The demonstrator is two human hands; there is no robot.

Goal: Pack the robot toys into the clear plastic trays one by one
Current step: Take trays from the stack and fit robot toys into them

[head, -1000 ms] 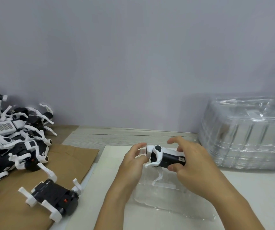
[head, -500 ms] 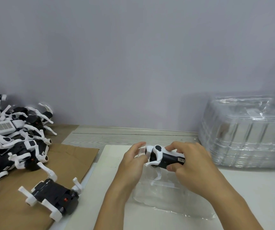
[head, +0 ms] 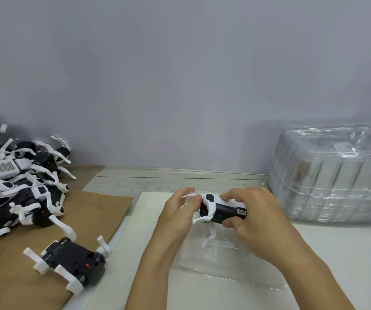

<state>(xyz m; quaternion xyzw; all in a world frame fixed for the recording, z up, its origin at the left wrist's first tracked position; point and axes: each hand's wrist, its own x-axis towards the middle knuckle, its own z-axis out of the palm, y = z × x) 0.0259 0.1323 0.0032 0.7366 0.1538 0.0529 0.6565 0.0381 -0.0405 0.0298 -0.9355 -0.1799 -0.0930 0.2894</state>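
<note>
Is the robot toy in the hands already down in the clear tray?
Not yet. Both hands hold the robot toy above the clear tray.

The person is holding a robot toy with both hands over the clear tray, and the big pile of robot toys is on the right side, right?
Not quite. The head view shows the pile of robot toys on the left, on brown cardboard. The rest holds: left hand and right hand hold a robot toy over the clear tray.
</note>
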